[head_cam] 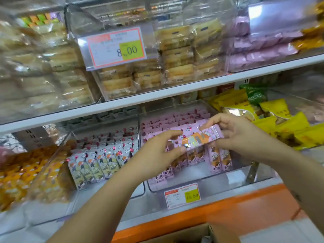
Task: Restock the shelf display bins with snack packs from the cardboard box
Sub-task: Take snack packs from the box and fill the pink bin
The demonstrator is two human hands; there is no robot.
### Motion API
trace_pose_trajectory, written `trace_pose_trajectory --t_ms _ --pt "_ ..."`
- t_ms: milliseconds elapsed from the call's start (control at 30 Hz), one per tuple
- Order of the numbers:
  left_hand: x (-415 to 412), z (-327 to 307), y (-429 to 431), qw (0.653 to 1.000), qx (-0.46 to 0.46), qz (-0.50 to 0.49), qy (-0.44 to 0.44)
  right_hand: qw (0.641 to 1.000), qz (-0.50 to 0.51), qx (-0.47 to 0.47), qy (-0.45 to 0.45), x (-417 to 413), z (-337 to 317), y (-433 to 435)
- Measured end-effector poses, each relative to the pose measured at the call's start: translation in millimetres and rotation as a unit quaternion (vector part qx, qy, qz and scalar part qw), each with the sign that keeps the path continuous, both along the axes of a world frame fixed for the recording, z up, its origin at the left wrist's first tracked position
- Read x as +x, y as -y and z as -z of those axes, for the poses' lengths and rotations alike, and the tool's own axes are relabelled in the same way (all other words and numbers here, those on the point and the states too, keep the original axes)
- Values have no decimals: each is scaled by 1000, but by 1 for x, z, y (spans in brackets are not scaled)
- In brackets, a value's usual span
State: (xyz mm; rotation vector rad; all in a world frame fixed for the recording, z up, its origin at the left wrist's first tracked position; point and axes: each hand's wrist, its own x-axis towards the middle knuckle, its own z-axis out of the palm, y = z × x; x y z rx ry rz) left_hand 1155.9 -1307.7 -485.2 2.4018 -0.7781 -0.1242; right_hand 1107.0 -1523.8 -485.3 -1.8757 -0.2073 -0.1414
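Note:
A pink snack pack [198, 137] with orange print lies sideways in the air over the clear display bin [184, 187] of pink packs on the lower shelf. My left hand [157, 151] pinches its left end between thumb and fingers. My right hand [240, 135] pinches its right end. Rows of upright pink packs [219, 160] fill the bin under my hands. A corner of the cardboard box [196, 233] shows at the bottom edge, its contents mostly hidden.
Left of the pink bin stands a clear bin of white-green packs [98, 163], then orange packs [26, 176]. Yellow bags [280, 127] lie at right. The upper shelf [175, 94] holds bins of pastry packs and a price tag [115, 47]. Another price tag [182, 195] hangs below.

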Motion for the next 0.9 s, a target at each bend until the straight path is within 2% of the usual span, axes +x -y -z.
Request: trace_pose_trajectory --t_ms 67,167,267,300,367,433,500,567,700,900 --pt "-1 -2 8 993 -75 -20 -89 999 21 17 23 -4 0 7" --pt "-1 -4 22 946 -244 -42 -207 997 53 8 46 -9 1 14" --pt "1 -8 36 881 -394 -80 -249 993 65 -70 65 -12 0 20" --pt "4 -7 38 877 -412 -90 -230 988 75 -117 69 -13 -1 24" --pt "14 -1 41 922 -348 -108 -132 973 116 -181 79 -12 -3 35" --pt "19 5 47 973 -207 -95 -36 963 163 -197 89 -12 -4 48" --pt "21 15 59 994 -73 -76 -10 951 188 -228 87 -11 -2 57" --pt "24 26 73 997 26 -75 25 946 182 -262 61 -9 4 60" --pt "32 41 93 994 59 -76 49 930 170 -323 50 -5 17 58" --pt "36 52 98 986 82 -62 130 925 168 -334 64 -3 17 59"
